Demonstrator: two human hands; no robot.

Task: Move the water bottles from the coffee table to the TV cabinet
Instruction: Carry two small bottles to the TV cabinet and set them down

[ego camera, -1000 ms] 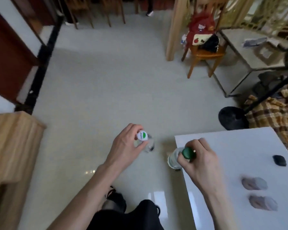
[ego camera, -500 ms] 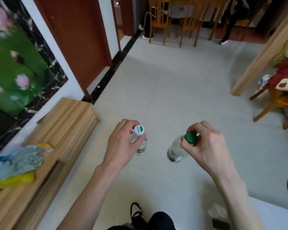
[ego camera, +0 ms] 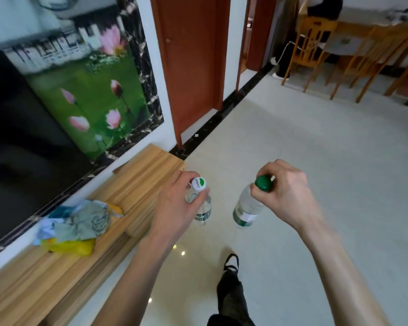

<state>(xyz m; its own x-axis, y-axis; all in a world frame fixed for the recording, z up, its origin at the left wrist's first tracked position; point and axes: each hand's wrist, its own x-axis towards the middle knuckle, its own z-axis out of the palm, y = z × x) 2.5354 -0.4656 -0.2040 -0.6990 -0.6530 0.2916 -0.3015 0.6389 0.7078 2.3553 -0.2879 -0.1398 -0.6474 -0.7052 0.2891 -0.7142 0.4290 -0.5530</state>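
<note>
A white-capped bottle (ego camera: pixel 201 203) is gripped by the neck in the closed left hand (ego camera: pixel 174 208); a green-capped bottle (ego camera: pixel 247 208) is gripped at the cap in the closed right hand (ego camera: pixel 284 192). Both are held in the air above the floor (ego camera: pixel 316 161), apart from each other. The TV cabinet (ego camera: pixel 132 184) lies just left of the left hand, w/ a heap of cloths (ego camera: pixel 80 222) on its top further left.

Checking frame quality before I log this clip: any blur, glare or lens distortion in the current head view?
Head view: wide-angle bending bows the door and the wall picture; the picture and the room's far end are smeared; small ceiling-light glints sit on the glossy floor; both hands and bottle caps are sharp.
</note>
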